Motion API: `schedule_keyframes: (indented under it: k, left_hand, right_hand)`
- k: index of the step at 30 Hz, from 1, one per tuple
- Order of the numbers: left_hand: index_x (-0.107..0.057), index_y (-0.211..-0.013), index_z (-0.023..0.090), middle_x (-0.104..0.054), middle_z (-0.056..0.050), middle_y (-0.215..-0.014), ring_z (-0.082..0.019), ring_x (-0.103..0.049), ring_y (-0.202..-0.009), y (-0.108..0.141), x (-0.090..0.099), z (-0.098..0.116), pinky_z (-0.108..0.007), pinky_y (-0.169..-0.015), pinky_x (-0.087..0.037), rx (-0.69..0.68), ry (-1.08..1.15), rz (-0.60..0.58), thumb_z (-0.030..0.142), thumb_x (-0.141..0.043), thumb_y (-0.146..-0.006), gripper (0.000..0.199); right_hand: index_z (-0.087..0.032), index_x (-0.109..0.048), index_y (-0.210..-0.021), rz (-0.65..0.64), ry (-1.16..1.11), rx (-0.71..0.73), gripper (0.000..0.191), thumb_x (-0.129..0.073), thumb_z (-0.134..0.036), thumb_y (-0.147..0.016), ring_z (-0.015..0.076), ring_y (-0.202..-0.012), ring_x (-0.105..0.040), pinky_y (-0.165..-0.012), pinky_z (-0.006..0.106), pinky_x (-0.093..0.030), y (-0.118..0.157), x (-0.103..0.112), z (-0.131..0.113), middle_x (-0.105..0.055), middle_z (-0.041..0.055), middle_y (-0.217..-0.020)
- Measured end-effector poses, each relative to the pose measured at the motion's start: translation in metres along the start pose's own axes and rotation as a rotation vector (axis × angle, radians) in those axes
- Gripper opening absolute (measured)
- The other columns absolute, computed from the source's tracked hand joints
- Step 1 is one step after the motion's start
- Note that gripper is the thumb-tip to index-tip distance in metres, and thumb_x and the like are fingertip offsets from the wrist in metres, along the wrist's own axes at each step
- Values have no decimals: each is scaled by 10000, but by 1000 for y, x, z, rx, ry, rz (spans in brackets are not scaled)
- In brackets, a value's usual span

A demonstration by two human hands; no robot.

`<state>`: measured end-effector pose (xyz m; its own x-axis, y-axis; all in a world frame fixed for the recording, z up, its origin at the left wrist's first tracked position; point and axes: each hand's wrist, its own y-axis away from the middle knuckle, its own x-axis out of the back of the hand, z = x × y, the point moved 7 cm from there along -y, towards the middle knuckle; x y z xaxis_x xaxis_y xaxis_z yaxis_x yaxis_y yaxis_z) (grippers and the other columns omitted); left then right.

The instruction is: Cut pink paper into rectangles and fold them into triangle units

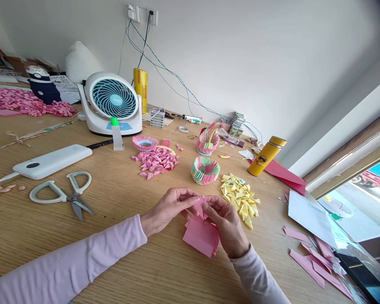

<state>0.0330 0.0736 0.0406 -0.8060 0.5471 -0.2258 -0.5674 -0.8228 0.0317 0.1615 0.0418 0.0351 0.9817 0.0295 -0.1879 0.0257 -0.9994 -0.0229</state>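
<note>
Both hands meet near the table's middle around a small folded pink paper [200, 207]. My left hand [174, 207] pinches its left side between thumb and fingers. On the right side, my right hand [224, 221] grips the same paper, its thumb pressed on the front. Just below lies a stack of pink paper sheets [202, 237], partly beside my right hand. A pile of yellow folded pieces [240, 196] sits right behind my right hand. Farther left is a heap of pink folded pieces [156, 161]. A round multicoloured paper bowl [205, 170] stands beyond the hands.
Scissors [72, 197] lie open at left, near a white power strip [55, 161] and a fan [112, 103]. Behind are a glue bottle [116, 135], a pink paper bowl [145, 142] and a handled basket [207, 140]. A yellow flask [266, 156], paper scraps [307, 266] and a phone [361, 274] are right.
</note>
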Motion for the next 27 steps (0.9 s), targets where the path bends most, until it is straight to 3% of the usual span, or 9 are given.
schedule_keyframes:
  k: [5, 19, 27]
  left_hand:
    - [-644, -928, 114, -670, -38, -685, -120, -611, -610, -1, 2, -2, -188, -488, -448, 7, -1, 17, 431, -697, -781, 353]
    - [-616, -935, 98, -672, -61, -727, -118, -597, -609, 0, -1, 4, -200, -487, -462, -37, -29, -14, 396, -632, -842, 312]
    - [-614, -868, 98, -599, 8, -614, -87, -526, -525, 0, -4, 1, -193, -457, -451, -25, -83, 33, 391, -729, -751, 336]
  right_hand:
    - [-167, -699, -892, -18, -47, -44, 249, -767, -350, -737, 86, -579, -546, -506, 181, -474, 0, 0, 3, -656, 3, -716]
    - [-176, -682, -942, -14, 12, -6, 266, -747, -361, -762, 95, -612, -558, -492, 175, -482, 0, 0, 3, -658, 10, -750]
    - [-171, -644, -936, -31, 107, 43, 286, -736, -383, -768, 108, -623, -582, -494, 185, -483, 0, -4, 1, -663, 11, -748]
